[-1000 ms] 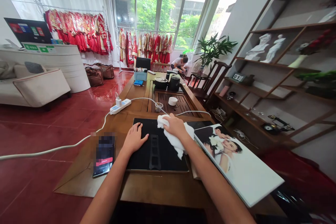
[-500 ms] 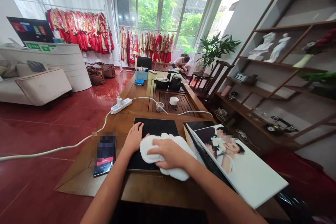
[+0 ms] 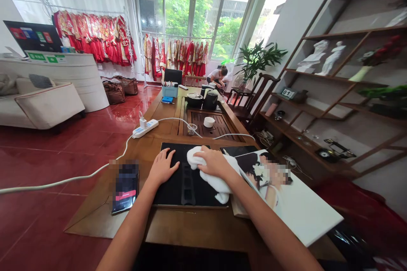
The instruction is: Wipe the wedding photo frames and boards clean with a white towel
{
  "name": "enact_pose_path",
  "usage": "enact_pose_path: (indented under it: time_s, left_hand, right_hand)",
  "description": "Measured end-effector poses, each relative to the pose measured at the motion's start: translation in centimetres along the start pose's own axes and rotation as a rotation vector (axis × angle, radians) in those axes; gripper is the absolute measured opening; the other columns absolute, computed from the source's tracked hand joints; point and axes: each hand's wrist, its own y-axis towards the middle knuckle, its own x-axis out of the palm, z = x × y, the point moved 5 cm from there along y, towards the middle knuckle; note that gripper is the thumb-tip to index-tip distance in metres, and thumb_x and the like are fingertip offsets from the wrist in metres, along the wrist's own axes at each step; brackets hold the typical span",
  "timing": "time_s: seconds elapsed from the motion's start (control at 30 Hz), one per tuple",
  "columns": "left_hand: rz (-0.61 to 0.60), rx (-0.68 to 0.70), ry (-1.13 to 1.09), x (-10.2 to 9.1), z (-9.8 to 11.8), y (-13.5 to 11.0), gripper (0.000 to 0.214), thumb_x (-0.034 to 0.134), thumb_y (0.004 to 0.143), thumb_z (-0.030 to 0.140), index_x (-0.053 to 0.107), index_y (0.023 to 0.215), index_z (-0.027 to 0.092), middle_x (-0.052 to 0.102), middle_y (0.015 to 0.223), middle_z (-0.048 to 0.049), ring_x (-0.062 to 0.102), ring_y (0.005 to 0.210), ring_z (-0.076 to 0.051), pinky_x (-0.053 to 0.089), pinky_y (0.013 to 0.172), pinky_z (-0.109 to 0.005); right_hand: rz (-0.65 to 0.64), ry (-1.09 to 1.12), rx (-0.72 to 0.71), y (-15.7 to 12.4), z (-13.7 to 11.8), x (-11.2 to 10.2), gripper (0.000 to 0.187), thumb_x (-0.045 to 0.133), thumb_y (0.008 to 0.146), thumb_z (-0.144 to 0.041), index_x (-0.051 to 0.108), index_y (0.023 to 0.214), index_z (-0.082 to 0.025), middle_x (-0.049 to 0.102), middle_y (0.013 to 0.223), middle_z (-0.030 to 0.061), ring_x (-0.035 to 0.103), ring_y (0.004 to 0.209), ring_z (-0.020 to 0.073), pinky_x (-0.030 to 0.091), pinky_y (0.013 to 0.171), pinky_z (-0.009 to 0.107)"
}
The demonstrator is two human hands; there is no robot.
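Note:
A flat black book [image 3: 187,184] lies on the wooden table [image 3: 178,228] in front of me. My left hand [image 3: 163,168] rests flat on the book's left part, fingers spread. My right hand [image 3: 213,161] is closed on a white cloth [image 3: 216,180], pressing it onto the book's upper right area. A large photo album [image 3: 295,203] with a couple's picture on its white cover lies just right of the book, overlapping its edge.
A phone [image 3: 125,186] lies left of the book. A white power strip [image 3: 145,128] with its cable, a tea tray [image 3: 210,126] with a cup and kettles sit farther back. A wooden shelf stands at right, a chair beyond. A person crouches near the window.
My right hand swept the cloth down to the book's near edge, then back up to its upper right part. My left hand stayed in place.

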Motion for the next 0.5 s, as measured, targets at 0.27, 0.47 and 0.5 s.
enact_pose_path:
  time_s: [0.27,0.47,0.5]
  left_hand:
    - [0.007,-0.015,-0.009,-0.2,0.1,-0.1,0.054,0.042,0.089,0.05,0.042,0.134,0.022,0.041,0.14,-0.0106,0.036,0.132,-0.025,0.028,0.109,-0.042]
    - [0.005,-0.003,-0.003,-0.2,0.2,-0.1,0.054,0.041,0.089,0.05,0.042,0.135,0.021,0.039,0.141,-0.0115,0.035,0.132,-0.025,0.028,0.109,-0.041]
    - [0.003,-0.003,-0.003,-0.2,0.1,-0.1,0.055,0.041,0.089,0.051,0.042,0.135,0.021,0.039,0.141,-0.0114,0.035,0.132,-0.025,0.028,0.109,-0.041]
  right_hand:
    - [-0.125,0.114,-0.457,-5.1,-8.6,-0.6,0.033,0.058,0.075,-0.038,0.063,0.107,-0.036,0.057,0.097,0.0004,0.057,0.074,0.0168,0.035,0.066,0.029]
    - [-0.116,0.037,-0.461,-5.5,-8.1,-0.8,0.032,0.058,0.077,-0.038,0.062,0.108,-0.034,0.055,0.101,0.0025,0.056,0.078,0.0184,0.036,0.067,0.03]
    - [-0.106,0.005,-0.417,-5.1,-7.2,-0.7,0.031,0.058,0.077,-0.037,0.062,0.107,-0.032,0.055,0.101,0.0037,0.057,0.08,0.0194,0.036,0.068,0.03]
